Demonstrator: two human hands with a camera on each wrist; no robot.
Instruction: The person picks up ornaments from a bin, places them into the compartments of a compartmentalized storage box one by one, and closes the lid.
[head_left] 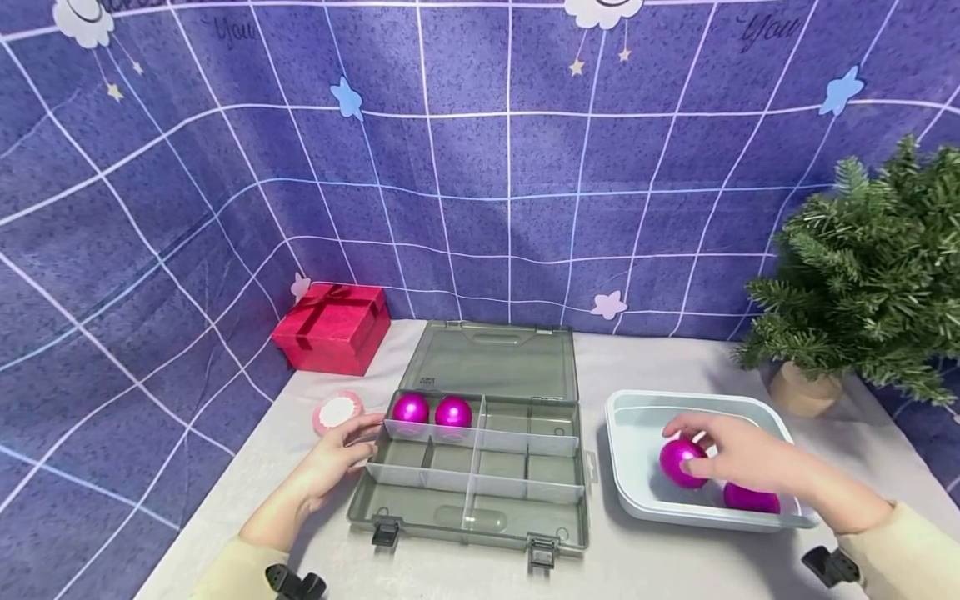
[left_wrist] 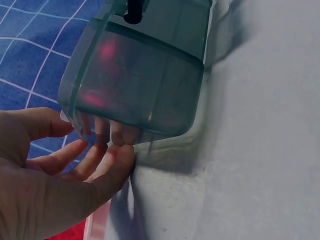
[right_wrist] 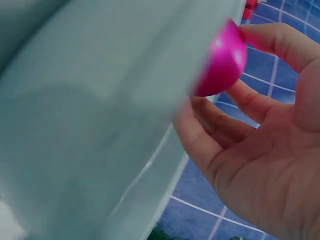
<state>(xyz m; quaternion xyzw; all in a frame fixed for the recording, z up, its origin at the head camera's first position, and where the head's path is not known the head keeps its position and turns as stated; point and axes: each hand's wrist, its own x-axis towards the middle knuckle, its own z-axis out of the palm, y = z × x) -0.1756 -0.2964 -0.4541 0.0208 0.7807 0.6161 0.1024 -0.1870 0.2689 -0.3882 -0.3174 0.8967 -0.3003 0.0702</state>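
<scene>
In the head view my right hand (head_left: pixel 738 450) pinches a shiny magenta ball (head_left: pixel 681 463) between thumb and fingertips, over a pale blue plastic bin (head_left: pixel 626 496). The right wrist view also shows the held ball (right_wrist: pixel 225 62), partly cut off by the bin's wall. More magenta (head_left: pixel 752 498) shows low in the bin, partly hidden by that hand. My left hand (head_left: pixel 330 467) touches the left side of a translucent grey-green compartment box (head_left: pixel 405 502), fingertips against its wall. Two magenta balls (head_left: pixel 411 409) sit side by side in the box's back-left compartment.
The box's lid (head_left: pixel 495 358) lies open behind it; two latches face the front. A pink-and-white round item (head_left: pixel 337 412) and a red gift box (head_left: pixel 332 329) are at the left. A small potted fir tree (head_left: pixel 855 283) stands behind the bin. Blue grid cloth (head_left: pixel 465 225) hangs behind.
</scene>
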